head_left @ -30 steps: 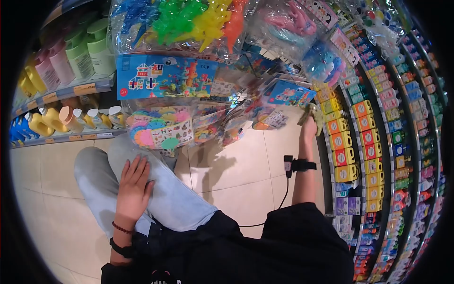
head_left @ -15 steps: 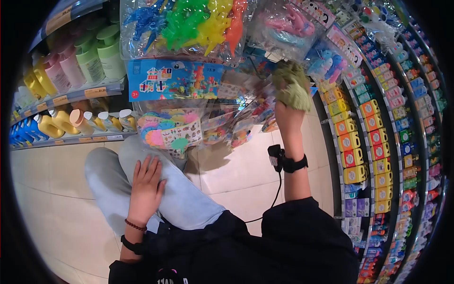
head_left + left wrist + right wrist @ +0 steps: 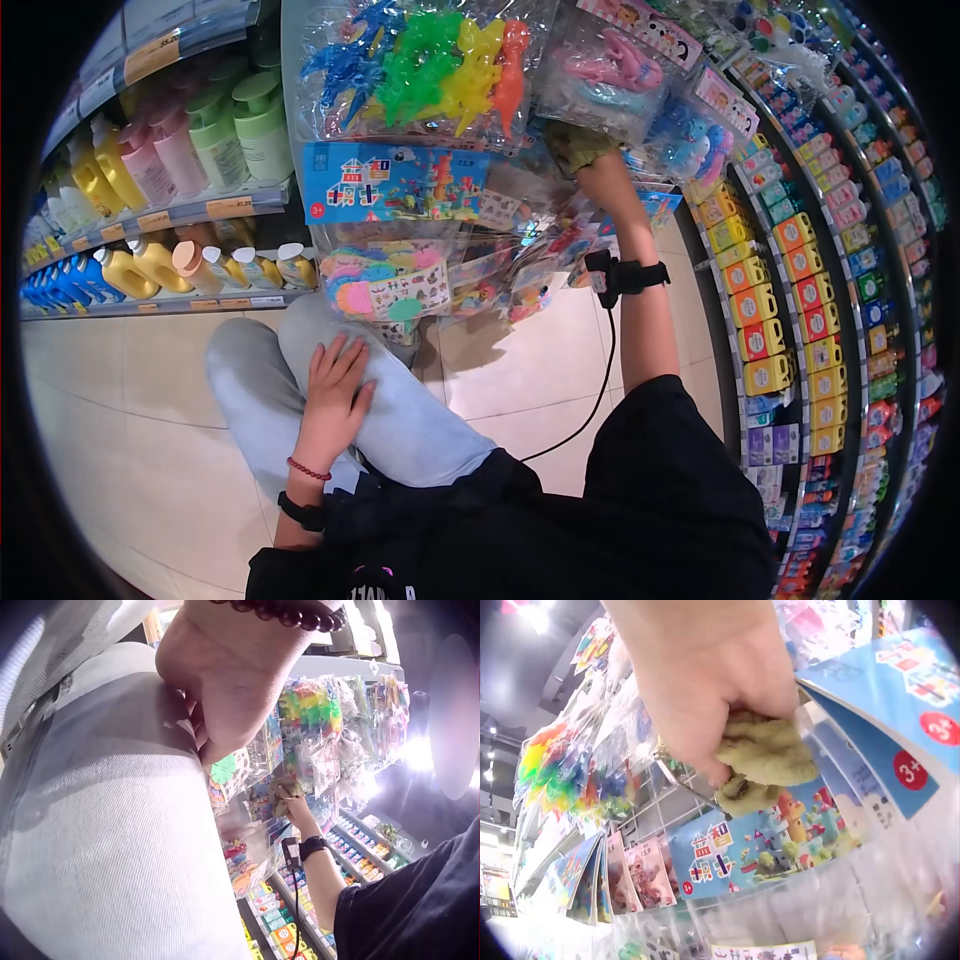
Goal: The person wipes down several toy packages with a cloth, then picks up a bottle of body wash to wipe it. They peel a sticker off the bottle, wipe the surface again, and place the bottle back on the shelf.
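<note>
My right hand [image 3: 610,185] grips an olive-green cloth [image 3: 769,754] in among the hanging toy packs. Close by the bunched cloth in the right wrist view is a metal display hook [image 3: 684,787], its end poking out below the thumb. Blue header cards [image 3: 735,851] of toy bags hang just under and beside the cloth. My left hand [image 3: 335,395] rests on the thigh of the light jeans [image 3: 400,405], fingers extended. In the left wrist view that hand's palm side shows, with the fingers mostly hidden.
A bag of coloured dinosaur toys [image 3: 430,75] hangs at the top centre. Pump bottles [image 3: 262,130] line shelves on the left. Curved shelves of yellow packs [image 3: 765,340] run down the right. A black cable [image 3: 600,390] trails from the right wrist camera.
My right hand has brought the cloth leftward and up, from beside the right shelves into the hanging packs. The left hand stays on the thigh while the head view shifts.
</note>
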Available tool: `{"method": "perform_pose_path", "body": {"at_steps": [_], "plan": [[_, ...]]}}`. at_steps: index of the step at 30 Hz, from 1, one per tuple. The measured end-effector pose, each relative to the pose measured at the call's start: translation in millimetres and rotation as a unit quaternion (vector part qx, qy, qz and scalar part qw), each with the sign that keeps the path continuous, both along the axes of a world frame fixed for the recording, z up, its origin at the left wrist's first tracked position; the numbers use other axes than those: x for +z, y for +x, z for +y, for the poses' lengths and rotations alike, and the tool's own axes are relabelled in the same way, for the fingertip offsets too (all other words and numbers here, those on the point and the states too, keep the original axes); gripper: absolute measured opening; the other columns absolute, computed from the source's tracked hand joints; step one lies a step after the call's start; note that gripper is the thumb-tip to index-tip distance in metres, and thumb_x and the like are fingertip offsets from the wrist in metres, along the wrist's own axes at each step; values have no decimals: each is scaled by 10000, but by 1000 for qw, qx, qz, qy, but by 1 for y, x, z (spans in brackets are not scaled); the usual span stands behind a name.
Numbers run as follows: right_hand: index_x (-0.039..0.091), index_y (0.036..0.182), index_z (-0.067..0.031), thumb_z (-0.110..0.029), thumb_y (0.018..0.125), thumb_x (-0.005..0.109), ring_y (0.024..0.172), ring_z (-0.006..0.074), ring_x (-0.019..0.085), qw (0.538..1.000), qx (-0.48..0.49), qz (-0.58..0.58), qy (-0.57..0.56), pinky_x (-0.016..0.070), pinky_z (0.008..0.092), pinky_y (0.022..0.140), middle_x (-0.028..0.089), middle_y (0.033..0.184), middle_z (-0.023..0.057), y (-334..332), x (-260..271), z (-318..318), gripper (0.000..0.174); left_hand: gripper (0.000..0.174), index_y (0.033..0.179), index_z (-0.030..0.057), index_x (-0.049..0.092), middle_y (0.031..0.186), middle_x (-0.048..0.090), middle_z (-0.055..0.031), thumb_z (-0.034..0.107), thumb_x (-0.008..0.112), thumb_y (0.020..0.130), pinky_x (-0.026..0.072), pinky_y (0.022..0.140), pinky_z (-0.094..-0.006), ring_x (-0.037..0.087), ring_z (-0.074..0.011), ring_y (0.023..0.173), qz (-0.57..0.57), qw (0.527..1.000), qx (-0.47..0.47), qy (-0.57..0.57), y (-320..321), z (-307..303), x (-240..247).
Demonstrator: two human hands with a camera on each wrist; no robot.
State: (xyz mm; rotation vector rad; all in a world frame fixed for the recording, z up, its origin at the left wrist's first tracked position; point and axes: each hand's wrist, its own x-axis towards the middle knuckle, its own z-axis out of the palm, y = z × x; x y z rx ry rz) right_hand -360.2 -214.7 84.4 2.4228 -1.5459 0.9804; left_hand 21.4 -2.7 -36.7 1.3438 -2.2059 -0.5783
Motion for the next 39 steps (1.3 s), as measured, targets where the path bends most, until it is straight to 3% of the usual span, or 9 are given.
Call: {"method": "perform_pose_path", "body": {"at_steps": [7,10,13,16,19,25,31,34,39], "plan": [[571,1121,-33,18,726,522,1046,344,528,999,-2,27,41,394,360,927,589,1110,168,-8,0,-5,400,400,1202,-16,508,1295,471,-130,136,544,833,188,1085,-464,329,-308,1283,5,1000,2,-6,-1,0,-2],[576,1060,-9,10,642,547,1027,403,489,998,1,-13,62,387,372,907,575,1070,206,-7,3,3,420,397,1201,-13,508,1294,469,-128,134,543,834,190,1084,-464,330,-306,1282,6,1000,4,-7,0,1,-2],[570,1099,-17,42,707,530,1084,374,482,998,17,-16,58,358,382,964,592,1082,173,4,13,22,399,397,1204,-10,506,1297,465,-125,132,542,835,193,1082,-464,329,-304,1282,6,1000,3,-10,-1,1,-2],[576,1075,-21,37,705,545,1090,386,464,998,-34,34,31,340,398,978,583,1081,176,12,16,39,376,399,1208,-7,503,1299,462,-123,132,541,835,195,1081,-464,329,-303,1283,1,1000,2,-14,-1,0,-3],[600,1051,-70,18,654,607,1107,378,450,994,-12,109,-1,360,441,935,586,1088,142,10,19,41,407,401,1210,-5,501,1297,463,-122,134,540,836,197,1079,-463,328,-303,1282,1,1000,4,-13,-1,1,-2],[626,971,-67,26,640,609,1024,377,496,998,37,29,-39,388,435,897,621,993,133,32,31,64,344,397,1205,-3,506,1290,466,-120,138,539,835,202,1075,-458,332,-301,1277,0,1000,8,-14,-1,1,-1],[618,969,-44,45,629,574,975,373,506,996,-13,58,-66,411,413,859,620,967,137,32,37,77,355,396,1202,1,509,1283,470,-115,133,540,830,206,1073,-455,344,-295,1264,-3,1000,9,-24,-2,1,-2],[613,972,-40,53,624,561,960,381,506,999,-27,1,-24,407,415,861,617,968,142,35,42,84,364,394,1201,4,511,1273,474,-115,130,539,828,206,1073,-455,348,-295,1260,-1,1000,11,-28,-3,1,-3],[611,965,-39,51,626,567,947,381,510,999,-21,21,-17,407,408,857,613,968,149,31,44,93,353,396,1203,8,510,1265,475,-118,127,541,826,204,1074,-457,347,-297,1259,2,1000,13,-26,-2,1,-4]]}}
